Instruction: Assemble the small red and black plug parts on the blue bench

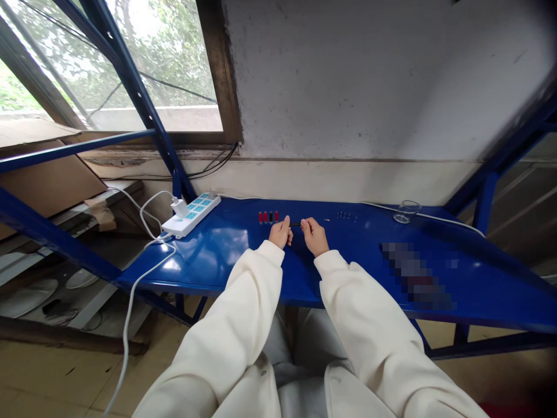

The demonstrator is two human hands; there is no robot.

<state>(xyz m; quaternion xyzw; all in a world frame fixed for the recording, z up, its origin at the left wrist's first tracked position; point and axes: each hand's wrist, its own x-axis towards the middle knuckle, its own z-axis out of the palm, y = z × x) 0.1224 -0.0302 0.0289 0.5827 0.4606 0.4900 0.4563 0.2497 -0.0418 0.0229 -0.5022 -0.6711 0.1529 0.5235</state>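
Observation:
Both my hands reach out over a blue metal bench [226, 255], in white sleeves. My left hand [281, 232] is closed in a pinch on one end of a thin dark rod-like part [296, 224]. My right hand [314, 235] is closed on the other end of the same part. Just behind my left hand stands a short row of small red and black connector pieces [268, 216]. Several tiny dark parts [346, 216] lie behind my right hand.
A white power strip [191, 215] with a plugged white cable lies at the bench's left rear. A small clear glass dish [407, 211] sits at the right rear. A blurred patch covers something on the bench's right. Blue frame struts, a window and cardboard stand to the left.

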